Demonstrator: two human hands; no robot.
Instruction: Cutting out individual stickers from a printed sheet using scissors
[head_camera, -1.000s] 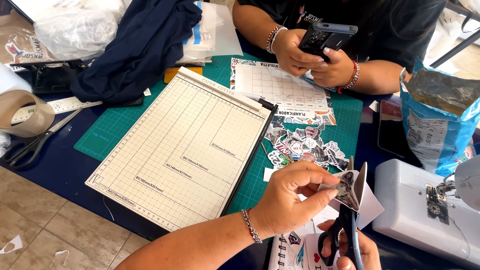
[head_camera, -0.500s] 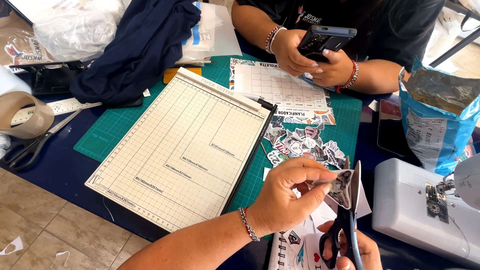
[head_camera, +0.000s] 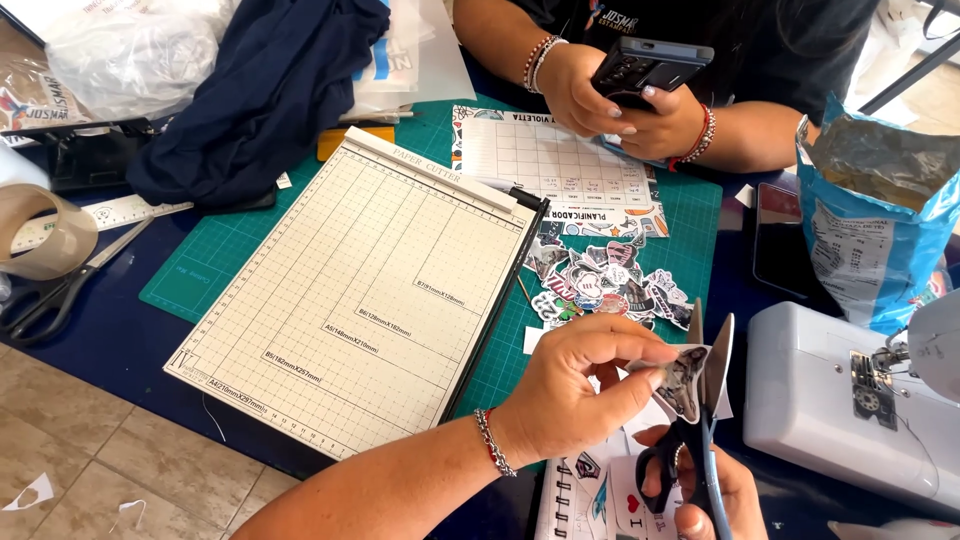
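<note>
In the head view, the left hand (head_camera: 575, 390) pinches a small sticker (head_camera: 682, 380) between thumb and fingertips, pressed together on its left edge. The right hand (head_camera: 700, 490), just below that pinch, is closed through the dark handles of a pair of scissors (head_camera: 705, 420). The blades point up and stand slightly spread, with the sticker sitting between them, touching the steel.

Just above the pinch lies a pile of cut stickers (head_camera: 605, 280) on a green cutting mat (head_camera: 690, 215). To the left of the pinch, a cream paper cutter (head_camera: 370, 300) with a grid covers much of the mat. Under the hands, a white sticker sheet (head_camera: 590, 495) shows at the bottom edge. To the right of the scissors stands a white sewing machine (head_camera: 840, 400), and above it an open blue bag (head_camera: 875, 225).

Well above the pinch, across the table, another person's hands (head_camera: 625, 105) hold a dark phone (head_camera: 650, 65) over a printed planner sheet (head_camera: 545, 160). Far to the left lie dark blue cloth (head_camera: 260, 90), a roll of tape (head_camera: 40, 230) and black scissors (head_camera: 50, 295).
</note>
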